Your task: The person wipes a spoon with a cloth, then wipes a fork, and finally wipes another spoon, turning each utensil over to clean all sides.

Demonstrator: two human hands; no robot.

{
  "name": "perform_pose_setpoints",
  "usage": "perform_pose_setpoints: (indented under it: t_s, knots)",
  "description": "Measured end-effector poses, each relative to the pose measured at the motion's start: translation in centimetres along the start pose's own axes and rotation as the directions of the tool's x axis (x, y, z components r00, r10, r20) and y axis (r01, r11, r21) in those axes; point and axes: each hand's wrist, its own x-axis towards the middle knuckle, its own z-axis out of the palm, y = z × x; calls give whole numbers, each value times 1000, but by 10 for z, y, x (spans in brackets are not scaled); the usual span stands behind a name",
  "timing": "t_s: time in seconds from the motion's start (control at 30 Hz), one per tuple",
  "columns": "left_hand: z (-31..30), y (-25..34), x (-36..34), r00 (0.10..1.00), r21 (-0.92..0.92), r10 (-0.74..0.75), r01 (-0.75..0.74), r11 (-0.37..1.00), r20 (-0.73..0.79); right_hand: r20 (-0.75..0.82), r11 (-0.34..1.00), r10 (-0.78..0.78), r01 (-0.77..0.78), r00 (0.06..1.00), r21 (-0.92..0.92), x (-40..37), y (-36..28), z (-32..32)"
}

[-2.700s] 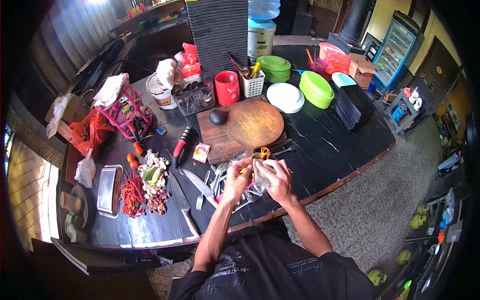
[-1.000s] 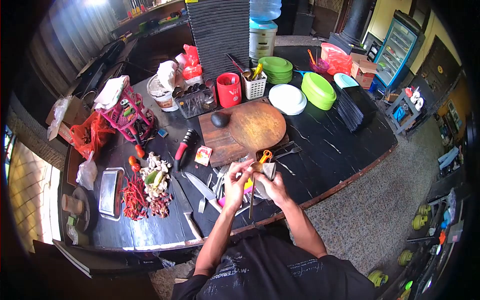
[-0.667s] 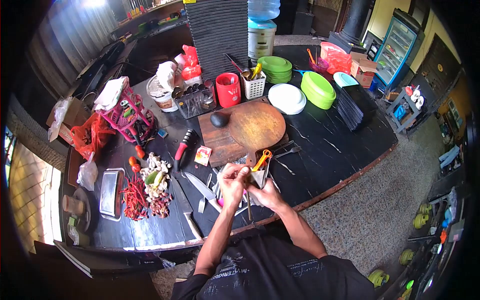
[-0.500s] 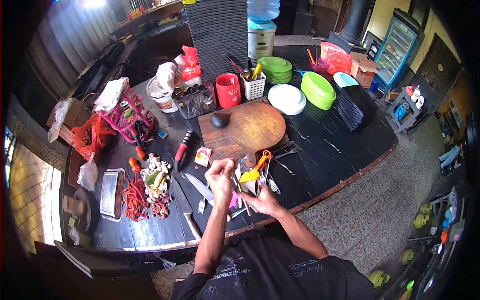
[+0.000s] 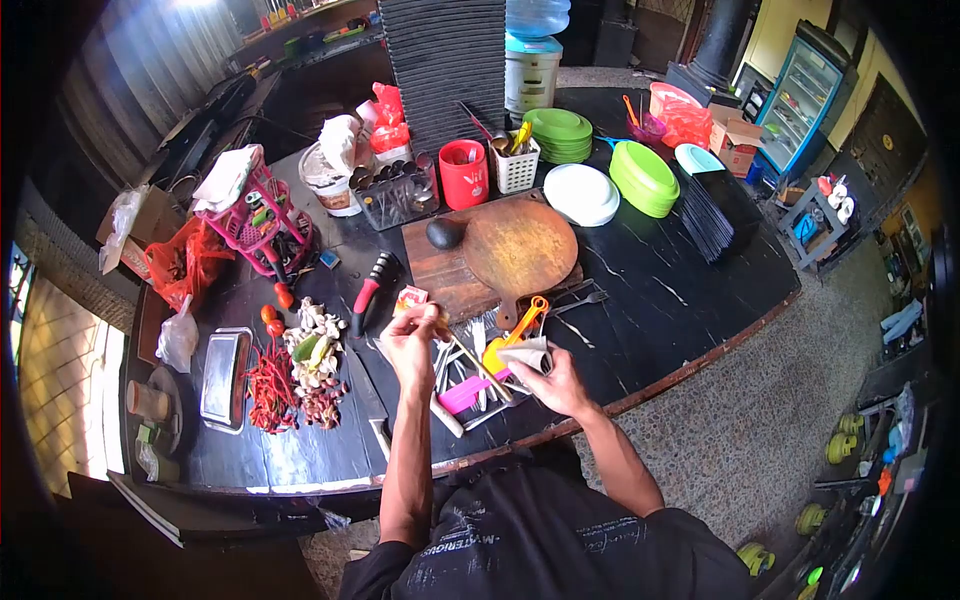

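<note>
- My left hand (image 5: 412, 342) has swung out leftward, pinching the long thin brownish utensil (image 5: 478, 368) low over the black worktop (image 5: 650, 300).
- My right hand (image 5: 560, 385) stays clenched on the crumpled grey cloth (image 5: 525, 352), so wiping this piece looks done.

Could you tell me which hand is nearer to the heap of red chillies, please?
Left. The left hand, holding a long thin utensil, is right of the heap of red chillies; the right hand is farther right, holding a grey cloth.
</note>
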Motion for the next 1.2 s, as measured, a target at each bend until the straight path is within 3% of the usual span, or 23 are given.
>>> perform_pose_setpoints:
  t_s: [0.07,0.13,0.23,0.5,0.77,0.93,1.03,1.07,1.13,1.17,1.2]
  knots:
    - [7,-8,-8,996,101,-20,11,995,85,-45,999,-45,44,998,-28,9,-4,4]
    - [21,-9,-21,991,207,-85,62,976,103,31,873,-328,316,944,-371,18,-22,9]
    - [26,-12,-23,989,157,-117,101,982,96,124,700,-434,421,892,-577,20,-32,19]
    - [11,-2,-9,992,27,-120,121,992,-30,299,676,-447,538,843,-504,-2,-30,16]
    - [-9,4,5,996,30,-22,25,999,-90,299,735,-379,481,876,-478,-15,-24,-3]
    - [-13,-1,2,997,11,46,-46,999,-55,146,752,-343,364,928,-549,-8,-26,-13]
    - [2,6,-15,997,-20,40,-39,999,70,-49,855,-339,286,940,-432,2,-22,-6]
    - [7,2,-21,991,-7,36,-35,999,129,-50,856,-339,286,939,-432,5,-17,-2]
    - [15,-10,-33,980,41,33,-42,998,195,-132,993,-112,115,985,15,13,-6,10]
    - [19,-15,-39,981,78,21,-37,996,193,-90,990,9,4,996,144,11,1,17]
    - [26,-17,-42,985,77,49,-62,995,165,-64,989,22,-12,998,149,11,-5,25]
